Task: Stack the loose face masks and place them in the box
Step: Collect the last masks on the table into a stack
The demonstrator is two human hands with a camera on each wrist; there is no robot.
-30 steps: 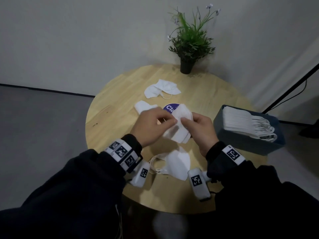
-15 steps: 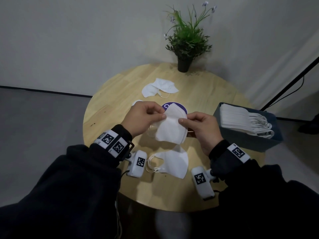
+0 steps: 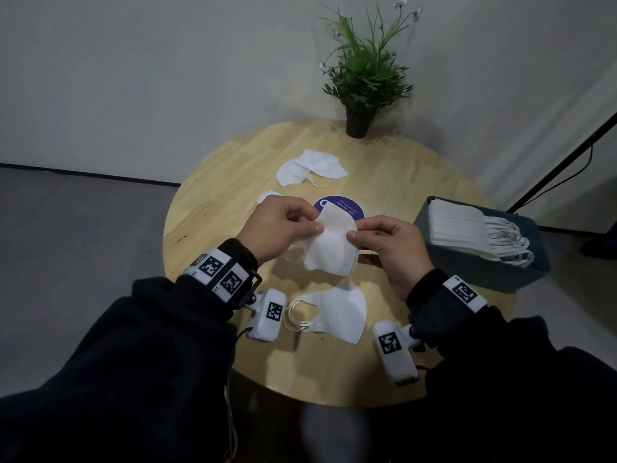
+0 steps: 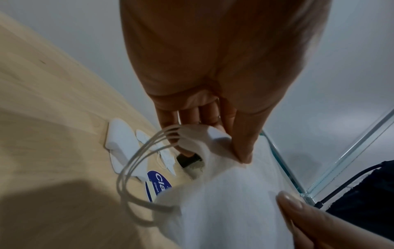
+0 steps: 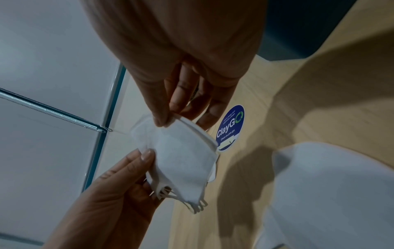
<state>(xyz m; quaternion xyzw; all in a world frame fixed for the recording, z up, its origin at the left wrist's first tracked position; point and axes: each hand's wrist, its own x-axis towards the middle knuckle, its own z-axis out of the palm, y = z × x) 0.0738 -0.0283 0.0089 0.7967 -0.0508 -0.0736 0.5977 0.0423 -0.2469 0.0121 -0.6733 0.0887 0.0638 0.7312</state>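
Observation:
Both hands hold a small stack of white face masks (image 3: 329, 247) above the middle of the round wooden table (image 3: 213, 208). My left hand (image 3: 283, 227) pinches the stack's left edge (image 4: 221, 144), its ear loops (image 4: 136, 158) dangling below. My right hand (image 3: 384, 240) pinches the right edge (image 5: 170, 123) between thumb and fingers. Another white mask (image 3: 337, 310) lies on the table under my wrists. Two more masks (image 3: 312, 165) lie overlapped farther back, and a further one (image 3: 267, 197) peeks out behind my left hand. The blue-grey box (image 3: 500, 272) at the right holds a row of masks (image 3: 467, 228).
A potted green plant (image 3: 362, 78) stands at the table's far edge. A round purple sticker (image 3: 344, 208) marks the table's centre. A black stand leg and cable (image 3: 561, 168) run along the wall at the right. Grey floor surrounds the table.
The hands have lifted the held masks slightly off the table and turned them, and the grip has shifted to the stack's two upper edges. The masks on the table have not moved.

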